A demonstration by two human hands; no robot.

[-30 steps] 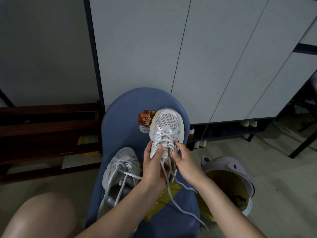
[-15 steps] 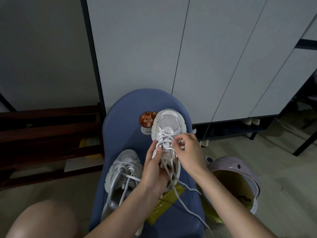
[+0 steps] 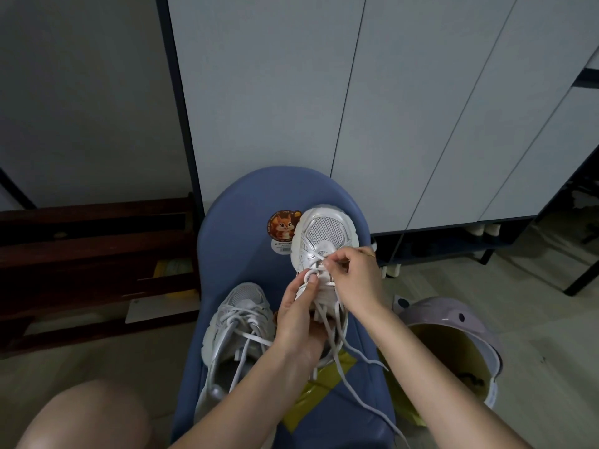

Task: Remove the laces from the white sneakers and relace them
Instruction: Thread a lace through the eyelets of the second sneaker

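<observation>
Right hand (image 3: pixel 355 280) pinched on lace (image 3: pixel 324 259) at the lowest crossings, near the toe of the sneaker (image 3: pixel 325 241). Left hand (image 3: pixel 299 322) wrapped round that sneaker's side, thumb pressed on the eyelet row. Sneaker stood toward the far edge of the blue seat (image 3: pixel 233 228); second sneaker (image 3: pixel 236 322) beside it, left edge, laced. Judged step: unlacing, last rows. Next: lace to be drawn clear of remaining eyelets, shoe held steady.
</observation>
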